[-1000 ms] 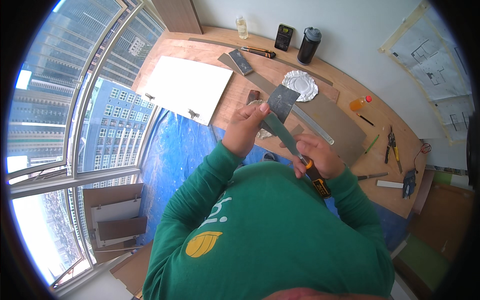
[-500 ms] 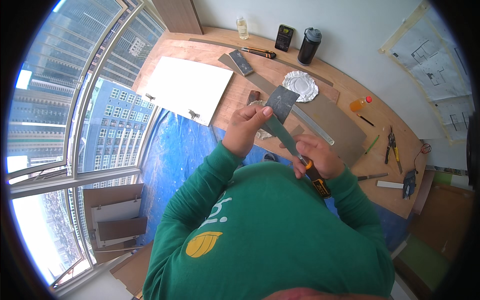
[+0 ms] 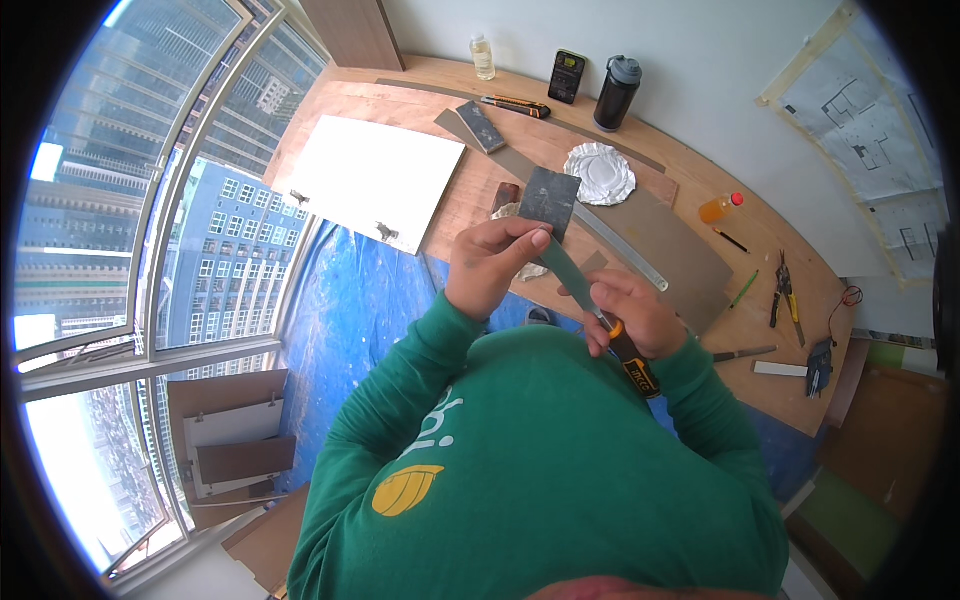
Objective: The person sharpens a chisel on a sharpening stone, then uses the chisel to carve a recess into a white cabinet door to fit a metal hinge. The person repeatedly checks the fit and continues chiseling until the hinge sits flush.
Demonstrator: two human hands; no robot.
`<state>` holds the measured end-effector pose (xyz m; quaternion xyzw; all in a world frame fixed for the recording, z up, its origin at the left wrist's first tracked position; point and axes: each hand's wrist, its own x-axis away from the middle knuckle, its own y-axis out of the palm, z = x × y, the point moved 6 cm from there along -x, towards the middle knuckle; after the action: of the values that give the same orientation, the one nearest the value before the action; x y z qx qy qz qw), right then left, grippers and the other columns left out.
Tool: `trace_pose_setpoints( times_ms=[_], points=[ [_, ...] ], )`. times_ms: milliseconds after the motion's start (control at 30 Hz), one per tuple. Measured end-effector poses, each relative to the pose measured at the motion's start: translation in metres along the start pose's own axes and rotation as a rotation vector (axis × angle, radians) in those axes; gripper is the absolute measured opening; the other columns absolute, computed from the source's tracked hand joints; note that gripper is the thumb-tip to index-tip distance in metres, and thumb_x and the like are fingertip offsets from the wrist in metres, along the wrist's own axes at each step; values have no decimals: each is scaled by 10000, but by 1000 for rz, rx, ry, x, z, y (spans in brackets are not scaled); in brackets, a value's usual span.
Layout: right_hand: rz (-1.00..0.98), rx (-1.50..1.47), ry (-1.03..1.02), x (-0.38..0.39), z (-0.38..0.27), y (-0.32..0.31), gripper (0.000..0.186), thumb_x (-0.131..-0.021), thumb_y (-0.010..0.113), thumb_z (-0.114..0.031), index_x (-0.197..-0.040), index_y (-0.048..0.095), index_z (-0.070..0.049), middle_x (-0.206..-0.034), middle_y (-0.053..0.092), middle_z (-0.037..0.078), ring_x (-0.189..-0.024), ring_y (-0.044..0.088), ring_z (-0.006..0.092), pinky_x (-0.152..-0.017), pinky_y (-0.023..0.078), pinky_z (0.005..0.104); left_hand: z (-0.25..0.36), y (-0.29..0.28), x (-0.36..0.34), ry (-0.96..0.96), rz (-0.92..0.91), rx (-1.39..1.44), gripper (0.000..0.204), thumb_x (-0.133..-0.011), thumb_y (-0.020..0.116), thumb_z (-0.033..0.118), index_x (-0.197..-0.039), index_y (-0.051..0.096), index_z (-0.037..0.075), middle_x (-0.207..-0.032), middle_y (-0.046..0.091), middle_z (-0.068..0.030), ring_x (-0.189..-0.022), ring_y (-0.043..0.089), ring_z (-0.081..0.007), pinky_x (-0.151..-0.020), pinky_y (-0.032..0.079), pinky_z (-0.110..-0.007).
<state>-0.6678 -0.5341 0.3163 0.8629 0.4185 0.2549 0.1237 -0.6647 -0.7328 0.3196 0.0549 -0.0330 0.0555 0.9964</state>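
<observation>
My left hand [image 3: 497, 262] pinches the lower edge of a dark grey sheet [image 3: 552, 198], scuffed and roughly rectangular, which looks like sandpaper. In my right hand [image 3: 637, 312] is a putty knife [image 3: 632, 362] with a black and yellow handle; its fingers rest along the neck. The knife's blade [image 3: 566, 268] points up and left and reflects green. Its tip meets my left thumb and fingers at the sheet's lower edge, and just how they touch is hidden. Beneath the sheet, a crumpled pale piece [image 3: 532, 270] and a small brown block [image 3: 506, 195] are partly covered.
A white panel [image 3: 375, 175] lies left on the wooden table [image 3: 770, 300]. Beyond my hands are a grey block [image 3: 481, 127], a utility knife [image 3: 517, 106], a foil dish [image 3: 600, 173] and a metal ruler [image 3: 630, 250]. Pliers [image 3: 780, 290] and an orange bottle [image 3: 722, 207] stand right.
The dark sheet has shifted a little left and down and turned more upright as my left hand tilted. My right hand and the putty knife have barely moved.
</observation>
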Motion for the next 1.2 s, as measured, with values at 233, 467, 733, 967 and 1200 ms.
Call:
trace_pose_setpoints(
  times_ms=[233, 467, 733, 967, 1200],
  points=[
    [-2, 8, 0, -1, 0, 0, 385, -1112, 409, -235, -1327, 592, 26, -677, 560, 41, -601, 576, 123, -652, 532, 295, 1, 1, 1, 2, 42, 75, 191, -964, 742, 146, -1046, 745, -26, -942, 746, -67, -878, 670, -136, -820, 526, -279],
    [16, 18, 1, -2, 2, -1, 380, -1110, 416, -234, -1323, 595, 24, -683, 562, 39, -602, 571, 120, -657, 530, 294, -5, 0, 0, -30, 85, 128, 146, -972, 729, 137, -977, 728, -9, -907, 731, -51, -842, 651, -120, -795, 516, -273],
    [23, 36, -1, -2, 3, -2, 369, -1110, 418, -230, -1316, 591, 22, -686, 563, 38, -604, 571, 121, -657, 524, 291, -1, 2, -3, -30, 88, 63, 184, -992, 717, 167, -954, 713, -12, -852, 720, -49, -796, 646, -110, -753, 520, -264],
    [27, 30, -4, -1, 3, -3, 370, -1109, 414, -228, -1316, 591, 22, -681, 562, 39, -608, 575, 124, -663, 525, 292, -2, 0, -1, 38, 111, -23, 225, -982, 736, 192, -968, 732, -32, -854, 737, -62, -766, 675, -117, -696, 548, -263],
    [38, -24, -13, 2, 0, -3, 385, -1105, 415, -226, -1322, 591, 39, -659, 562, 47, -588, 578, 133, -636, 534, 295, -2, -1, 1, 52, 98, -11, 193, -997, 713, 154, -975, 716, -37, -863, 727, -67, -786, 675, -129, -719, 552, -274]
  ],
)
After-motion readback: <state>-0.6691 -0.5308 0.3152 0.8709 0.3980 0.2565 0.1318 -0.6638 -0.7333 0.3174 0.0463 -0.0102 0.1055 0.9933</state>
